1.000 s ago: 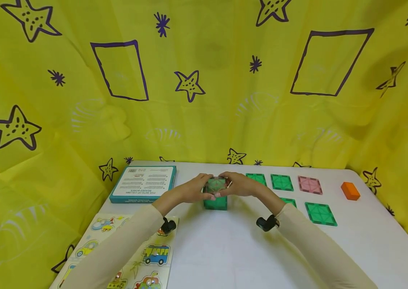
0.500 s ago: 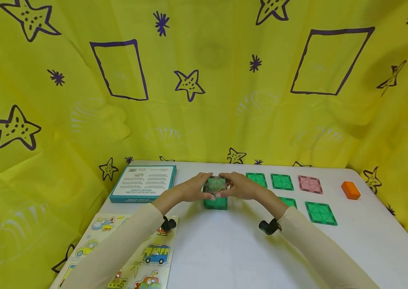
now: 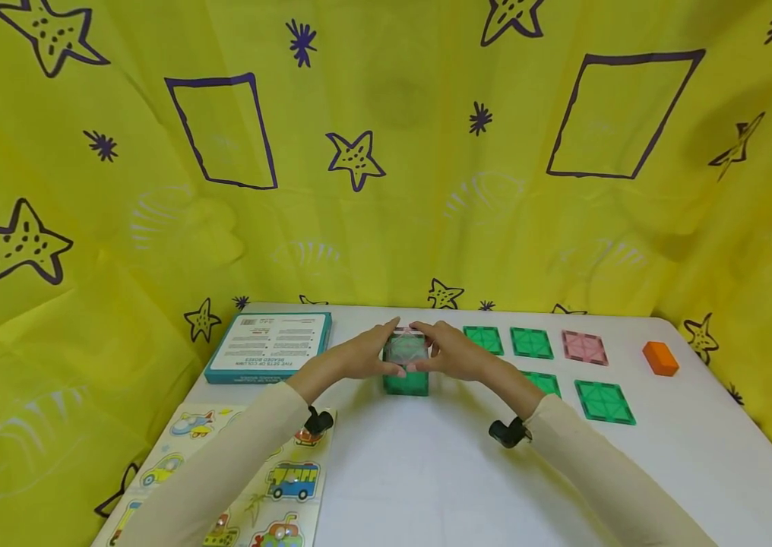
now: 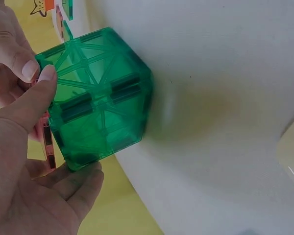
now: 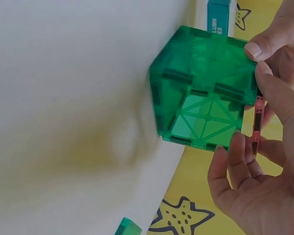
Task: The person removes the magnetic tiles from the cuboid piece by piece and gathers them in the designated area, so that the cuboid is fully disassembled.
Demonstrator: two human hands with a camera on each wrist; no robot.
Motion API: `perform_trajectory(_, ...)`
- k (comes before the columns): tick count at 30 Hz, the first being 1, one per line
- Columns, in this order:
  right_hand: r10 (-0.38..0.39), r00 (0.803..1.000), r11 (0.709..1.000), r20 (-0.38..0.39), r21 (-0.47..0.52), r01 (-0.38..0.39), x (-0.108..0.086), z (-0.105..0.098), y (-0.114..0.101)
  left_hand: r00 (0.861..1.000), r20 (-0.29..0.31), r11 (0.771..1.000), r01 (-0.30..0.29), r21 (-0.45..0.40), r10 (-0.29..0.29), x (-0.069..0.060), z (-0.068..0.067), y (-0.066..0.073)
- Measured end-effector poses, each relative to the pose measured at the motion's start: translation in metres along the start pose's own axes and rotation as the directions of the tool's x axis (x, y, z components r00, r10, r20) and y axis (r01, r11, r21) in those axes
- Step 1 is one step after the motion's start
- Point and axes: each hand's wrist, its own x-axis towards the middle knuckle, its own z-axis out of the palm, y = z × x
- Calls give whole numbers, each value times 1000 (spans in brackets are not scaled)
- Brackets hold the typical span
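Observation:
A cube of green translucent magnetic tiles [image 3: 405, 384] stands on the table in the middle of the head view. A pink magnetic tile [image 5: 258, 117] is at its top, seen nearly edge-on in both wrist views. My left hand [image 3: 367, 355] holds the cube's upper left side, thumb at the front top edge and fingers along the side. Opposite it, my right hand [image 3: 453, 354] holds the upper right side the same way. The two thumb tips almost meet at the front. The cube's back is hidden, and the fingertips behind it are partly covered.
Several green magnetic tiles [image 3: 605, 402] and a pink tile [image 3: 585, 347] lie flat to the right. Beyond them sits an orange block [image 3: 661, 358]. A teal-edged box [image 3: 270, 346] is at the back left, and a vehicle puzzle board [image 3: 249, 471] lies under my left forearm.
The index fingers have lifted slightly above the cube's top, and a pink edge now shows between them at the back. The cube stays in place, held by both hands.

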Motion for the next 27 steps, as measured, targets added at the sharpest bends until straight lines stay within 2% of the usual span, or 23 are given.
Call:
perform_trajectory(15,-14,999,998,-38,-58,12,-5,-7,-4,1000,-5,999,-17,-35,17,1,1,0)
perform_trajectory(21,3,998,999,-59,-45,-6,-12,-21,-3,1000,-2,999,5,-41,-6,1,1,1)
perform_trajectory(27,16,995,997,-102,-67,-23,-27,-40,12,1000,18,1000,16,-11,-15,-2,0,1)
